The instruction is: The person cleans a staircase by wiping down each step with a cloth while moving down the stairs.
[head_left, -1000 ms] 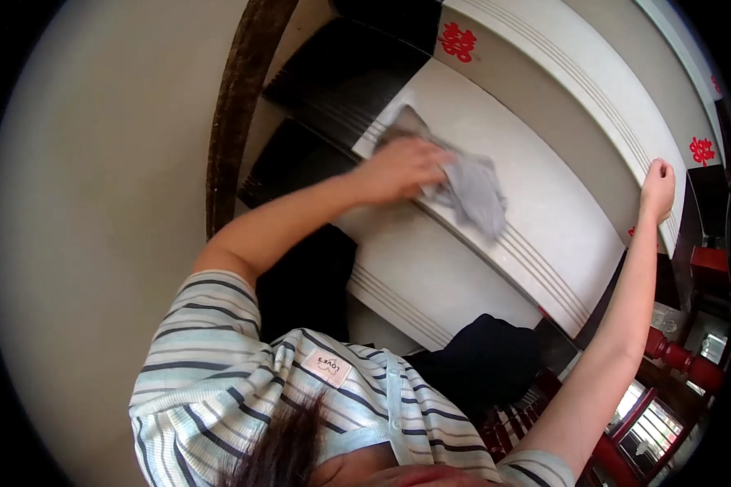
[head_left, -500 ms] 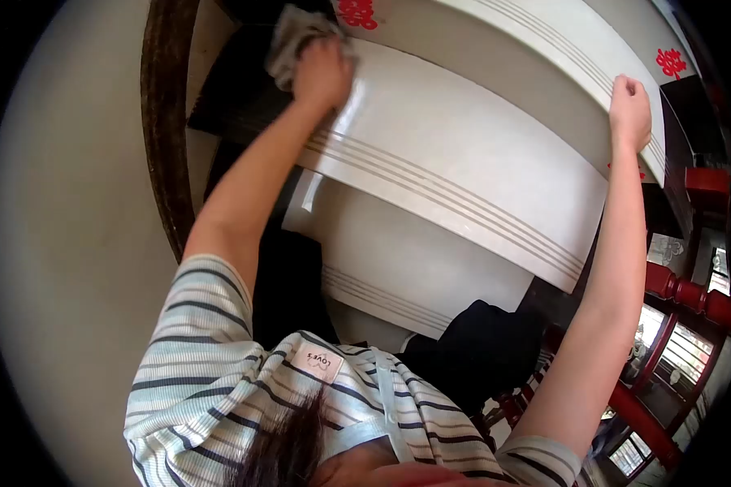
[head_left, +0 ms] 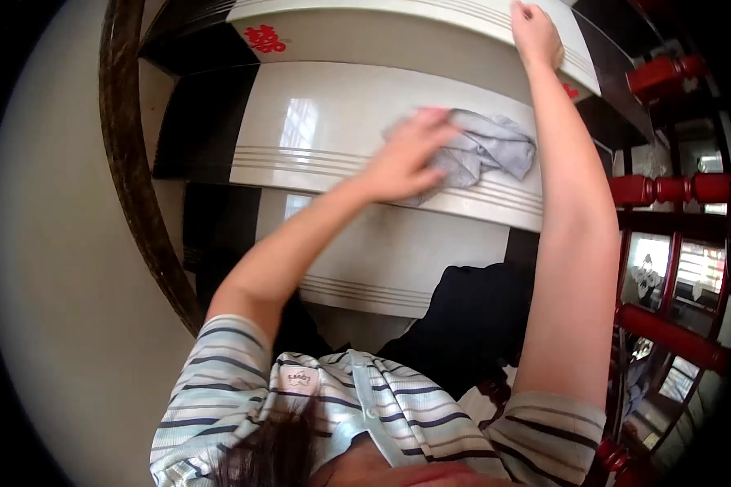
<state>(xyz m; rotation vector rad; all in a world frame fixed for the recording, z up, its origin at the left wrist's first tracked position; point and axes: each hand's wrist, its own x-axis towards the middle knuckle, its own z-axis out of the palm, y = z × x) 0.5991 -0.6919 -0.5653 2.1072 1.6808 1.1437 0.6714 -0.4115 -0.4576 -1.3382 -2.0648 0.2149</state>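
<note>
A grey cloth (head_left: 491, 146) lies crumpled on a white stair tread (head_left: 333, 109), partly over its grooved front edge. My left hand (head_left: 410, 154) is on the cloth's left part, pressing it against the tread; its fingers are blurred by motion. Higher up, my right hand (head_left: 538, 36) rests on the front edge of the step above with its fingers curled in. I see nothing in that hand.
Black side strips (head_left: 207, 122) flank the white steps. A red paper character (head_left: 264, 39) is stuck on the riser above. Along the left wall runs a dark curved trim (head_left: 122, 162). Red wooden railing posts (head_left: 666, 189) stand to the right. My dark-clothed knee (head_left: 475, 312) is over the lower step.
My left hand has swept the cloth from the tread's left end to its right part. The view has shifted; my right hand is still at the upper step's edge.
</note>
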